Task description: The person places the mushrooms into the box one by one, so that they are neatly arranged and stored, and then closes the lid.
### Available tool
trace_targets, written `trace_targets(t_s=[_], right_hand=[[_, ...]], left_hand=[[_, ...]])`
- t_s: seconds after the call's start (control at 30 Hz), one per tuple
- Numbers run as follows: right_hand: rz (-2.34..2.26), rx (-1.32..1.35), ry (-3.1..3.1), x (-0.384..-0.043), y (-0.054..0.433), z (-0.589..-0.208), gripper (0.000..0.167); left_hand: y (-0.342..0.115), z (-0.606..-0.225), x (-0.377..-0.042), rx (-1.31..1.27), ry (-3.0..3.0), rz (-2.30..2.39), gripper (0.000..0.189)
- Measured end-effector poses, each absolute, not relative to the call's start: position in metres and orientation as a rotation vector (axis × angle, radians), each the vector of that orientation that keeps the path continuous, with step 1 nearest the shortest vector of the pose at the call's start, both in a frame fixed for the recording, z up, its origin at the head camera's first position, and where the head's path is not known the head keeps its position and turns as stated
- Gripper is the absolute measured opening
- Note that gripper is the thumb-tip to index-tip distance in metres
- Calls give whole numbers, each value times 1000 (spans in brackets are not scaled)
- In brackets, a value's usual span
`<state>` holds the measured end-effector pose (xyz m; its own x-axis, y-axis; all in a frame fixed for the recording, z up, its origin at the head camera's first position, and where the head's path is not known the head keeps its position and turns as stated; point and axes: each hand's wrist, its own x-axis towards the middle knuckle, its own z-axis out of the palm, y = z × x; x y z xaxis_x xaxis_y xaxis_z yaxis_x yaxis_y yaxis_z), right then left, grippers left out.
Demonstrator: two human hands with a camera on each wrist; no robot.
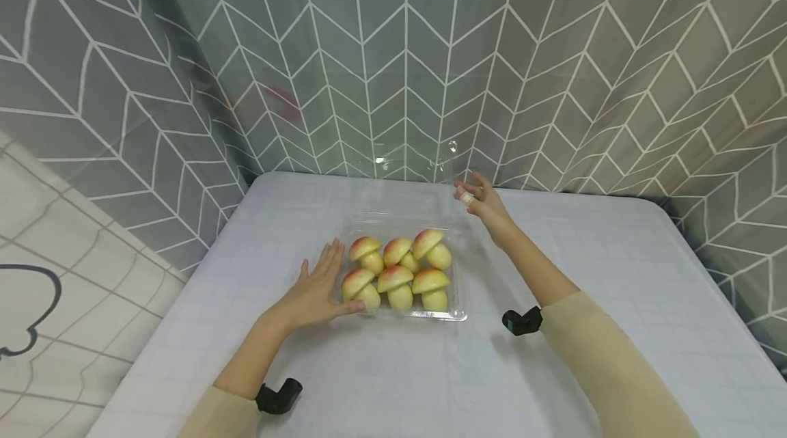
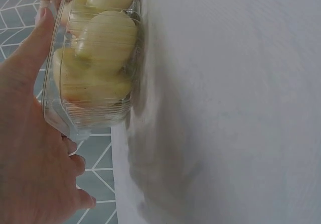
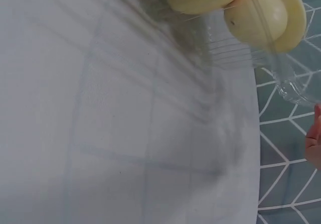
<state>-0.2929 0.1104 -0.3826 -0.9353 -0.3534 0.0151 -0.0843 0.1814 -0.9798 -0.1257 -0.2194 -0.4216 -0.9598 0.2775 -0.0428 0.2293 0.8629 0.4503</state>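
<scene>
A clear plastic box [image 1: 458, 316] holds several yellow mushroom-shaped pieces [image 1: 395, 279] with reddish caps, set in two rows. Its see-through lid [image 1: 399, 202] is raised at the back. My left hand [image 1: 316, 291] lies along the box's left side with fingers extended, thumb over the front rim; the left wrist view shows the thumb [image 2: 32, 48] against the rim. By the lid's right edge is my right hand [image 1: 482, 206], fingers spread and a white band on one. In the right wrist view its fingertips [image 3: 316, 123] come close to the clear edge; whether they touch is unclear.
Under the box is a white-covered table [image 1: 393, 383]. Behind it hangs a grey curtain [image 1: 406, 48] with white zigzag lines. A black wrist camera [image 1: 279, 397] sits at the left sleeve, and another black camera [image 1: 521, 322] at the right sleeve.
</scene>
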Motion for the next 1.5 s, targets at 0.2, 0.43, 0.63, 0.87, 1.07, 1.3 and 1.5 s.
trace_targets(t_s=[0.2,0.43,0.63,0.87,1.07,1.3,1.5], right_hand=[[-1869,-620,2281,-276,118,-373,57],[-1643,-884,2551,-254,125,-378,36],[-1294,-1127,2794,-232,135,-388,38],[-887,-1339,2899,-209,147,-401,44],[-750,-1456,2926,-199,152,-407,50],[-763,-1497,2916,-196,154,-411,53],[-767,-1520,2900,-193,155,-413,53]], left_hand=[[-220,-421,-127,406,2927,677,117],[-220,-422,-126,408,2930,689,117],[-220,-422,-125,409,2950,683,119],[-234,-425,-117,378,2911,780,109],[-247,-422,-104,338,2792,1084,73],[-241,-416,-94,170,2704,1344,63],[-233,-417,-86,-65,2734,1287,44]])
